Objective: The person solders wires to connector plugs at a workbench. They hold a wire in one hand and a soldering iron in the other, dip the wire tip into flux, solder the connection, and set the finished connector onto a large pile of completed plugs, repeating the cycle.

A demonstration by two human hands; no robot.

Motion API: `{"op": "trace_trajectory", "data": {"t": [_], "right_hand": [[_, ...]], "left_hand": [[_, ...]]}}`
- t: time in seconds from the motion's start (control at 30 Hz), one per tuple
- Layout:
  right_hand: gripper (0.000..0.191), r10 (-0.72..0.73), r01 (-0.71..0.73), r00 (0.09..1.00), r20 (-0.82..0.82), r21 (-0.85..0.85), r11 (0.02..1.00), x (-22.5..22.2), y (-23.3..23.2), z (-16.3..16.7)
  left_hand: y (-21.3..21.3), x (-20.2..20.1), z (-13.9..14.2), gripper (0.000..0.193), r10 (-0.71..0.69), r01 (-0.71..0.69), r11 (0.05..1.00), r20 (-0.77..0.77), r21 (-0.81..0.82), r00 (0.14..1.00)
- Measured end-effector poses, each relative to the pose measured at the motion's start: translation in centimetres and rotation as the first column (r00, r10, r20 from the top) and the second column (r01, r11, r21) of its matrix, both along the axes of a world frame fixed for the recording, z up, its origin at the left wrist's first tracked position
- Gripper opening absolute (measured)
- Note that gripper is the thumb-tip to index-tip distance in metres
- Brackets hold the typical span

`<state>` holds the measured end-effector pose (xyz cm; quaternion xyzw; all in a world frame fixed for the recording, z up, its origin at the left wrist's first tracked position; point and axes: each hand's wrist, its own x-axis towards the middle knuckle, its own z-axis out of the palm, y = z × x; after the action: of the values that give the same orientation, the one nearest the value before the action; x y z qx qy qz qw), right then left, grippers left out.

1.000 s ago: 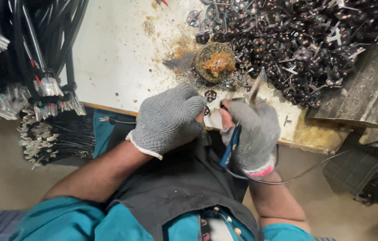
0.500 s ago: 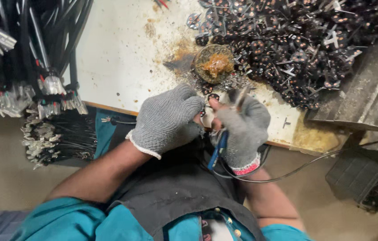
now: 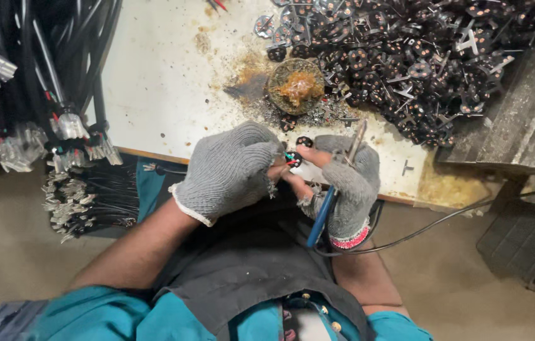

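Near the table's front edge, the left hand (image 3: 229,169) in a grey glove pinches a small black plug part (image 3: 294,159) w/ colored wires. The right hand (image 3: 346,183) is wrapped round a blue soldering iron (image 3: 334,189), tip up, just beside it. One part's in work. Farther back sits a rusty tin (image 3: 297,85). A big pile of black parts (image 3: 419,50) fills the far right corner.

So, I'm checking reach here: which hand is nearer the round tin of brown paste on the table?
Right. The right hand, holding the soldering iron, sits just below the tin; the left hand is lower and further left.
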<state>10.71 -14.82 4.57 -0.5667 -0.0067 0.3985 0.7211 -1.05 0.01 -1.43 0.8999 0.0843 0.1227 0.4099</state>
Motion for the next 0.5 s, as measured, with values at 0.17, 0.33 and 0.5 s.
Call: {"op": "trace_trajectory", "data": {"t": [0.17, 0.33, 0.5], "right_hand": [[0.031, 0.126, -0.13, 0.991, -0.042, -0.109, 0.985, 0.3, -0.8, -0.1], [0.022, -0.01, -0.018, 0.987, -0.158, -0.171, 0.985, 0.8, -2.0, -0.8], [0.033, 0.201, 0.032, 0.619, 0.759, -0.28, 0.959, 1.1, -2.7, -1.7]], "left_hand": [[0.3, -0.2, 1.8, 0.024, -0.02, 0.02, 1.0, 0.003, -0.011, 1.0], [2.1, -2.5, 4.9, 0.042, -0.054, 0.015, 0.989, -0.272, -0.145, 0.961], [3.8, -2.2, 9.0, 0.019, 0.046, 0.02, 0.987, -0.401, 0.159, 0.915]]}}
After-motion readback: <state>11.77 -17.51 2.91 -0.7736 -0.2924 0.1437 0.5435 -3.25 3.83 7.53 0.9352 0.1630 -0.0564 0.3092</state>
